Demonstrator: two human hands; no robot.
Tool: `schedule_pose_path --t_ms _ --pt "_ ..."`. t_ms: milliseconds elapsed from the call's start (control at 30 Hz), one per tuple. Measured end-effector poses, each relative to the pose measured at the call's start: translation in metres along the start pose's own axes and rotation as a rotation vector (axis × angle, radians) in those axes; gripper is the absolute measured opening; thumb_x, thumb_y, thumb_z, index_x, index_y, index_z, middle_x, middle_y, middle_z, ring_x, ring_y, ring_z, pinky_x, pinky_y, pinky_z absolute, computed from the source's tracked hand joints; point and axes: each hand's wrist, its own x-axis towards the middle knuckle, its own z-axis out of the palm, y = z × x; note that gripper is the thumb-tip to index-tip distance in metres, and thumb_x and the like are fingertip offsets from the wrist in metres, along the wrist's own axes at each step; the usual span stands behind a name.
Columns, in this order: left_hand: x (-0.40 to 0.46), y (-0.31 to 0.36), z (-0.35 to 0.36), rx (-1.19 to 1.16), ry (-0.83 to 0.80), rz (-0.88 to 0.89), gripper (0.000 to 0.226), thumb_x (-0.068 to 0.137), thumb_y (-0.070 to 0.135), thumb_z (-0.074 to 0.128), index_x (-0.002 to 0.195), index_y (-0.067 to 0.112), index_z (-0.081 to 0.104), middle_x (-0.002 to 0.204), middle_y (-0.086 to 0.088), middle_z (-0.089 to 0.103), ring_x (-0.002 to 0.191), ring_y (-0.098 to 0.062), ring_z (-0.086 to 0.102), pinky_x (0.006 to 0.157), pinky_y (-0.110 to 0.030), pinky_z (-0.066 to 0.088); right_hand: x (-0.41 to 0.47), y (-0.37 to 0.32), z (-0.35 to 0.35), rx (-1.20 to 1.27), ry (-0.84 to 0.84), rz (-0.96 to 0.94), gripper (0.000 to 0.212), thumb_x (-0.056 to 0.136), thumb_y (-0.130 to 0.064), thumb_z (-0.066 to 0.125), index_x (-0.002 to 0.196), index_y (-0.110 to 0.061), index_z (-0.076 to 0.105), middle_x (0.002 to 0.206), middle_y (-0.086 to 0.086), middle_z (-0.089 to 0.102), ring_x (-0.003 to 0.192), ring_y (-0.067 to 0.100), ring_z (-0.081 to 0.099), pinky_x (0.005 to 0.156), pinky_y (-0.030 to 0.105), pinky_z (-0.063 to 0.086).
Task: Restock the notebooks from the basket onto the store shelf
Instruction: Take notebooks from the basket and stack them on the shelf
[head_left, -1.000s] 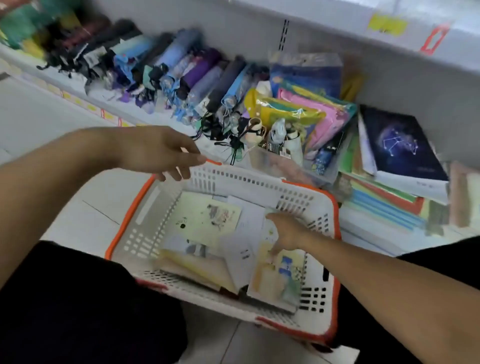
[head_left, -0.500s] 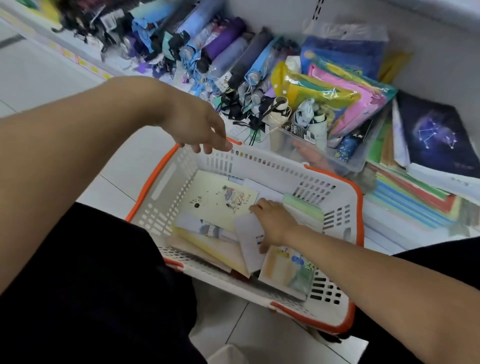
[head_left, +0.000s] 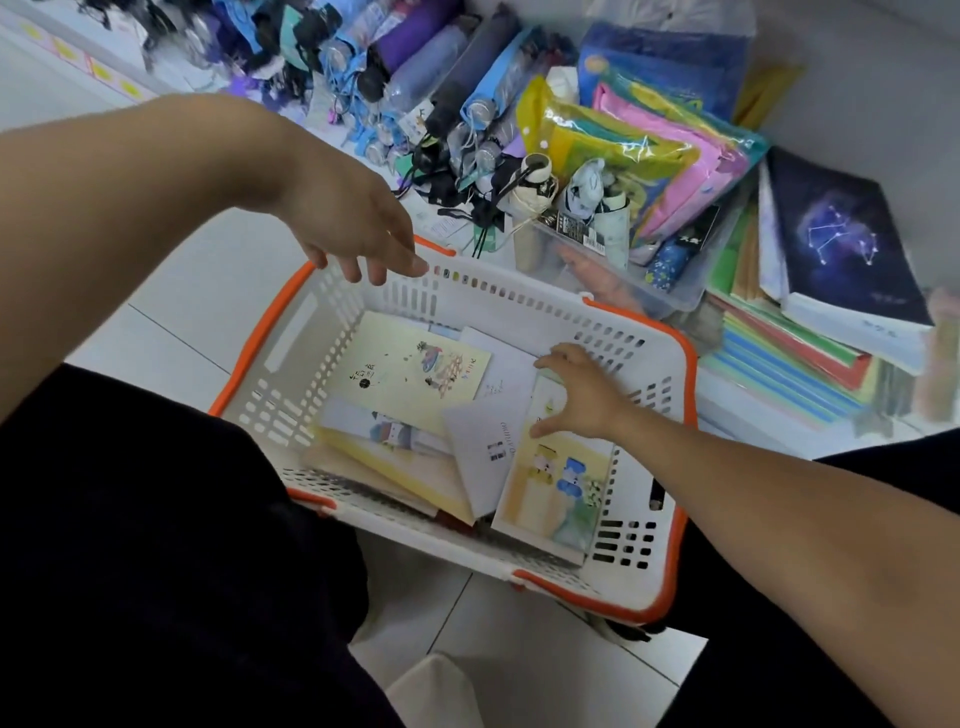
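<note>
Looking down from the head view, a white basket (head_left: 660, 364) with an orange rim sits on the tiled floor (head_left: 171, 322) between the person's dark-clad knees, its far wall close to the low shelf (head_left: 748, 415). Several notebooks (head_left: 410, 374) lie loose and overlapping on the basket bottom: a pale yellow one with small drawings toward the far left, a white one (head_left: 483, 447) with a barcode near the middle, and a pastel illustrated one (head_left: 556, 493) leaning along the right wall. Right hand (head_left: 582, 395) is inside the basket, fingers and thumb spread wide, fingertips resting on the upper end of the pastel notebook; whether it grips the cover cannot be told. Left hand (head_left: 358, 228) hovers over the far left corner of the rim, fingers relaxed and pointing down, holding nothing; contact with the rim cannot be confirmed. On the shelf beyond the basket, a row of folded umbrellas (head_left: 452, 83) runs toward the upper left. Just right of them, a clear bin (head_left: 670, 296) holds more small umbrellas, with colourful plastic pouches (head_left: 649, 150) stacked behind it. Farther right, a dark notebook (head_left: 836, 234) with a constellation print lies on top of a stack of coloured notebooks (head_left: 789, 364) at the shelf edge. A pale shoe tip (head_left: 431, 691) shows at the bottom of the frame
</note>
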Motion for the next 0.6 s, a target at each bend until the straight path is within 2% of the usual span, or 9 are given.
schedule_pose_path --t_ms 133,200,267,300,367,433,500,533,600 --pt "0.003 0.004 0.001 0.017 -0.006 -0.003 0.035 0.092 0.046 0.055 0.118 0.023 0.061 0.102 0.002 0.070 0.097 -0.017 0.066 0.089 -0.041 0.055 -0.009 0.008 0.010 0.004 0.070 0.047 0.099 0.048 -0.042 0.097 0.132 -0.016 0.052 0.126 0.001 0.040 0.118 0.018 0.041 0.098 0.026 0.037" --pt "0.004 0.006 0.002 0.030 -0.010 -0.002 0.035 0.092 0.047 0.055 0.118 0.023 0.061 0.101 0.002 0.070 0.096 -0.016 0.066 0.086 -0.039 0.055 -0.005 0.010 0.012 -0.035 0.070 0.059 0.083 0.048 -0.042 0.097 0.115 -0.017 0.055 0.115 -0.001 0.036 0.107 0.016 0.037 0.088 0.029 0.039" --pt "0.004 0.007 0.003 0.042 -0.020 0.001 0.036 0.092 0.047 0.054 0.118 0.023 0.061 0.102 0.003 0.070 0.096 -0.015 0.066 0.086 -0.038 0.055 0.001 0.008 0.005 -0.070 0.006 0.054 0.060 0.055 -0.039 0.095 0.094 -0.018 0.054 0.101 -0.001 0.041 0.094 0.018 0.042 0.077 0.031 0.038" --pt "0.004 0.008 0.003 0.044 -0.024 0.000 0.036 0.092 0.047 0.054 0.119 0.023 0.061 0.102 0.003 0.070 0.096 -0.015 0.066 0.087 -0.039 0.055 0.004 0.004 -0.004 -0.065 -0.049 0.025 0.049 0.061 -0.034 0.093 0.084 -0.020 0.053 0.091 -0.002 0.045 0.087 0.018 0.045 0.073 0.031 0.037" --pt "0.005 0.010 0.005 0.028 -0.036 0.001 0.038 0.092 0.048 0.054 0.120 0.023 0.061 0.103 0.003 0.069 0.097 -0.015 0.066 0.088 -0.039 0.055 0.011 -0.009 -0.035 0.002 -0.107 -0.046 0.041 0.069 -0.019 0.089 0.070 -0.024 0.049 0.074 -0.005 0.045 0.073 0.018 0.046 0.065 0.028 0.036" --pt "0.007 0.011 0.006 0.007 -0.046 0.001 0.041 0.090 0.049 0.054 0.121 0.024 0.061 0.105 0.004 0.069 0.098 -0.015 0.066 0.087 -0.038 0.055 0.012 -0.029 -0.078 0.108 -0.046 -0.096 0.039 0.073 -0.010 0.086 0.070 -0.024 0.050 0.068 -0.006 0.042 0.065 0.014 0.041 0.055 0.020 0.033" --pt "0.007 0.013 0.007 -0.014 -0.047 0.001 0.046 0.087 0.053 0.056 0.122 0.024 0.060 0.106 0.004 0.069 0.099 -0.015 0.065 0.085 -0.037 0.055 0.008 -0.052 -0.116 0.228 0.003 -0.109 0.034 0.075 -0.009 0.084 0.076 -0.024 0.054 0.071 -0.006 0.046 0.064 0.011 0.044 0.056 0.020 0.035" --pt "0.006 0.013 0.007 -0.029 -0.046 -0.005 0.052 0.083 0.057 0.058 0.123 0.024 0.059 0.107 0.005 0.068 0.099 -0.014 0.065 0.085 -0.037 0.055 0.005 -0.061 -0.129 0.364 0.003 -0.114 0.031 0.077 -0.007 0.082 0.080 -0.024 0.056 0.073 -0.005 0.053 0.066 0.010 0.051 0.059 0.022 0.041" --pt "0.002 0.013 0.004 -0.065 -0.050 -0.039 0.084 0.059 0.078 0.066 0.124 0.025 0.057 0.110 0.006 0.064 0.100 -0.015 0.064 0.085 -0.038 0.055 0.002 -0.073 -0.143 0.821 0.010 -0.147 0.028 0.083 0.002 0.072 0.086 -0.020 0.056 0.079 0.000 0.064 0.072 0.014 0.063 0.064 0.030 0.054"
